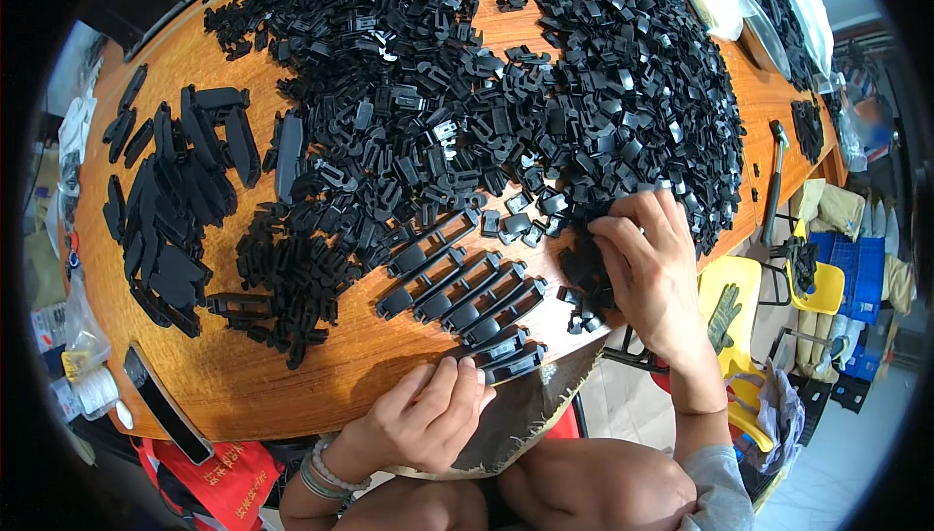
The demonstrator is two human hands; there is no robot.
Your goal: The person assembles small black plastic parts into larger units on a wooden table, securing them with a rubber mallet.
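Note:
A row of elongated black plastic frames point(452, 288) lies side by side near the table's front edge. At the near end of that row, my left hand point(428, 414) has its fingers curled and pressed against the closest black plastic frame point(513, 366). My right hand point(650, 273) is bent over the near edge of a big heap of small black plastic clips point(632, 93). Its fingers are drawn in, and what they hold, if anything, is hidden. Several loose small clips point(525, 220) lie between the row and the heap.
A second heap of black clips point(389, 74) spreads at the back middle. Long black covers point(170, 210) are piled at left, near a smaller pile of black frames point(297, 283). A phone point(165, 405) lies at the front left edge, a hammer point(775, 181) at the right edge. Yellow chairs point(730, 302) stand beyond.

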